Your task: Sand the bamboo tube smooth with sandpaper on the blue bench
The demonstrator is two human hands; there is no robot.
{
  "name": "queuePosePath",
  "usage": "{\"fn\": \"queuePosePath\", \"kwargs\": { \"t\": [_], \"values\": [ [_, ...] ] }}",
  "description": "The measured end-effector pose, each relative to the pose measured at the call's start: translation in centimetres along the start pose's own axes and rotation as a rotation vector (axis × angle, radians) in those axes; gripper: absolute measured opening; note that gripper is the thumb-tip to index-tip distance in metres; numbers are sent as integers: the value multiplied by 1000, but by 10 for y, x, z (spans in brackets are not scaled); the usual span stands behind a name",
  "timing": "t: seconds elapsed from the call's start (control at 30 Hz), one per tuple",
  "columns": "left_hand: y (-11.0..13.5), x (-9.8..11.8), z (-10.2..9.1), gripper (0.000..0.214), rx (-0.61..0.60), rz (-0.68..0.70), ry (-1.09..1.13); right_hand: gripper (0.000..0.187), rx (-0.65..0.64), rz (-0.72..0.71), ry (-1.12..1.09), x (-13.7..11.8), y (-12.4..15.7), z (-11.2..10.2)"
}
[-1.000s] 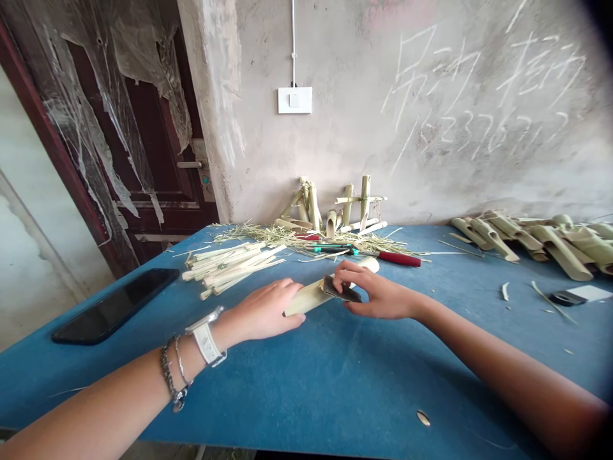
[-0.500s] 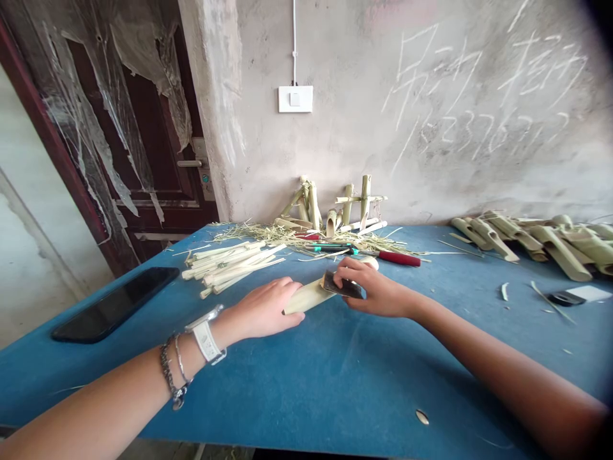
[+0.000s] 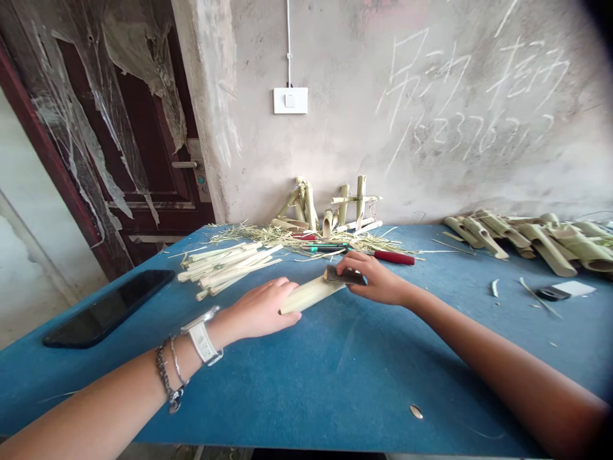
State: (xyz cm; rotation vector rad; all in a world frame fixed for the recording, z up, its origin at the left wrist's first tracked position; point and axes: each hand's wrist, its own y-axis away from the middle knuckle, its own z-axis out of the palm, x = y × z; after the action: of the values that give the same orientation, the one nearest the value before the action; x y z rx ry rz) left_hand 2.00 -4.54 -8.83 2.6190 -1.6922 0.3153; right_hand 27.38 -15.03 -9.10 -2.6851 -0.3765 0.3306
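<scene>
My left hand is closed around the near end of a pale green bamboo piece, held low over the table and angled away to the right. The thumb lies along its near side. In my right hand is a dark, flat rectangular piece, perhaps folded sandpaper, gripped between fingers and thumb. It rests against the upper side of the bamboo toward its far end. That far end is hidden behind my right hand.
Thin bamboo strips lie in a pile beyond my left hand. A black phone is at the left. Behind are shavings and a red-handled tool. Cut bamboo tubes and a black-and-white object lie right on the blue table.
My right hand has slid the dark flat piece slightly along the bamboo toward its far end. My left hand keeps its grip. The whole view has shifted a little.
</scene>
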Motion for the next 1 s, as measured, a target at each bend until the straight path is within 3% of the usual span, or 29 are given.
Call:
{"fn": "queuePosePath", "kwargs": {
  "t": [0.13,0.33,0.5,0.67,0.77,0.87,1.0],
  "values": [
    [1,0,0,47,-4,12,8,24,48,121,144,10,4,-3],
    [1,1,-2,47,1,5,13,27,-66,-43,52,-7,0,-2],
    [1,1,-2,47,-5,10,19,21,37,122,234,6,2,-2],
    [1,0,0,44,6,16,23,24,-28,-22,21,-4,0,-2],
    [1,0,-1,42,4,22,25,13,9,26,-87,-5,-2,-6],
    [2,0,-2,43,2,23,26,7,129,141,-32,-1,-2,-8],
    [1,0,-2,43,-1,19,19,13,50,38,-65,-10,-2,-4]
  ]
}}
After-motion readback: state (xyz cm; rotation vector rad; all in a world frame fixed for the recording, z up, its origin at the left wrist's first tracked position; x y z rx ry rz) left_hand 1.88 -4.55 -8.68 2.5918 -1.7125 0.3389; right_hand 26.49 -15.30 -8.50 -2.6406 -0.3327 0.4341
